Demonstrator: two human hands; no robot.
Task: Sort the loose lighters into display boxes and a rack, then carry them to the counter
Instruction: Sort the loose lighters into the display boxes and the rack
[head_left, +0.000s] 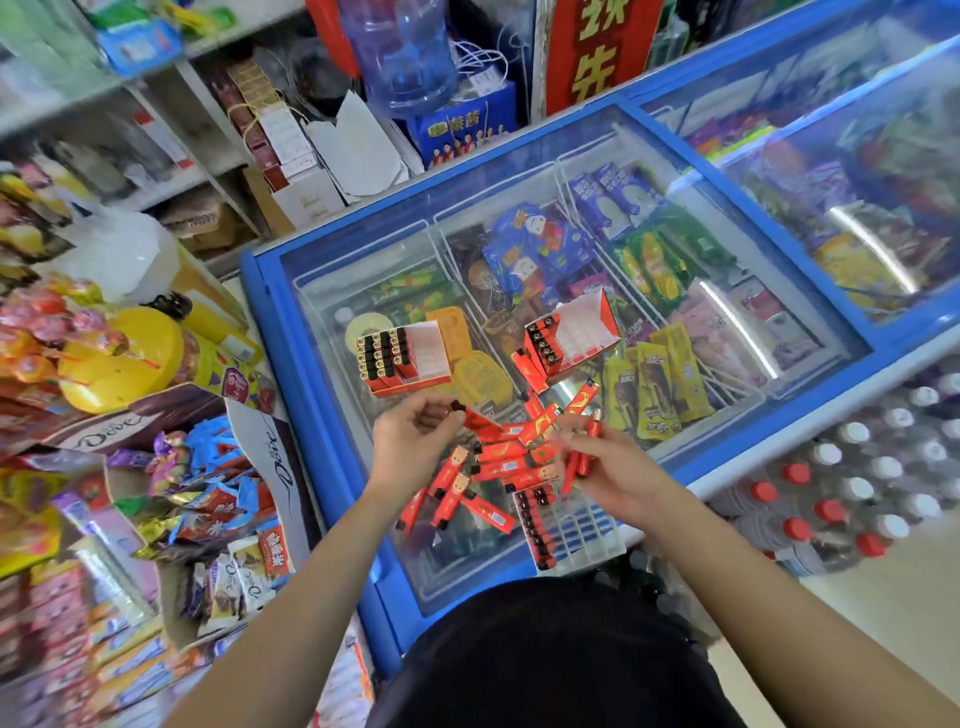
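Note:
A pile of loose red lighters lies on the glass lid of a blue freezer. My left hand pinches one red lighter by its black top at the pile's left edge. My right hand grips a few red lighters at the pile's right. Beyond the pile stand two red display boxes: the left box is about half full, and the right box holds one row. A clear rack with one row of lighters sits near the lid's front edge.
Shelves of sweets and chocolate boxes crowd the left. A yellow tub stands by the freezer's corner. Packs of bottled water sit on the floor at right. A second freezer lid extends to the far right.

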